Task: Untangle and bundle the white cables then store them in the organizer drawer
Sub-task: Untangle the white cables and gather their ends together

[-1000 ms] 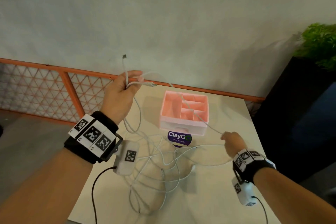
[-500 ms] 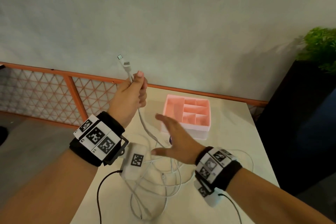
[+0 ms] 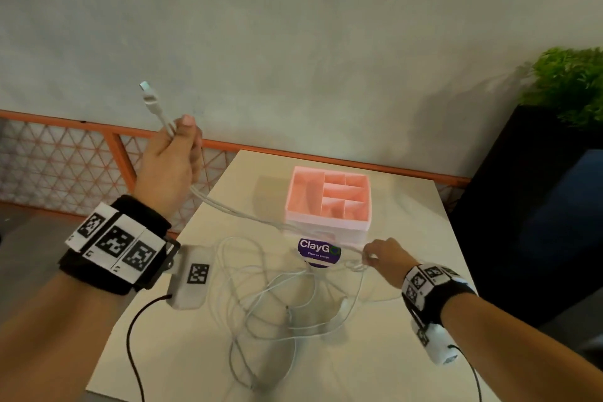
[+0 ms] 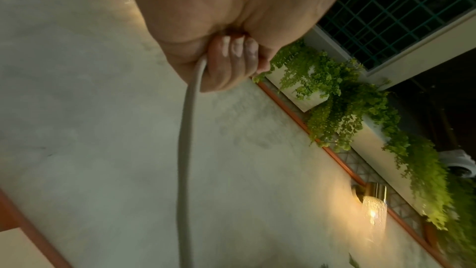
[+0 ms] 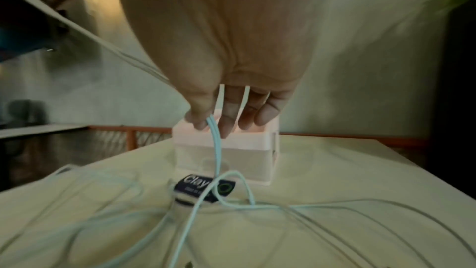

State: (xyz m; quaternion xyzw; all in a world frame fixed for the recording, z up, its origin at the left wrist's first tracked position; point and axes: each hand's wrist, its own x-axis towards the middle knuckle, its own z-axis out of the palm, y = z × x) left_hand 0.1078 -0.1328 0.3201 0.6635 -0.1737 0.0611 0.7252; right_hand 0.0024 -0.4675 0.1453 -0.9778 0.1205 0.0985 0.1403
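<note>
A tangle of white cables (image 3: 277, 300) lies on the white table (image 3: 408, 206) in front of the pink organizer (image 3: 328, 202). My left hand (image 3: 173, 160) is raised at the table's left edge and grips cable ends, with a plug (image 3: 148, 96) sticking up above the fist; its curled fingers (image 4: 231, 56) wrap a cable (image 4: 185, 150). Doubled strands run taut from it to my right hand (image 3: 378, 254), which pinches them low beside the organizer's front. In the right wrist view the thumb and fingers (image 5: 226, 117) hold the strands (image 5: 216, 150) above the pile.
A purple ClayGo sign (image 3: 318, 251) stands in front of the organizer. An orange mesh railing (image 3: 65, 166) runs behind the table under a grey wall. A dark planter with green leaves (image 3: 567, 85) stands at the right. Black wrist-camera leads (image 3: 133, 336) hang near the table's front.
My right hand, open over the pile half a second ago, has moved right and down and taken hold of the strands. The left hand has stayed raised with the cable ends.
</note>
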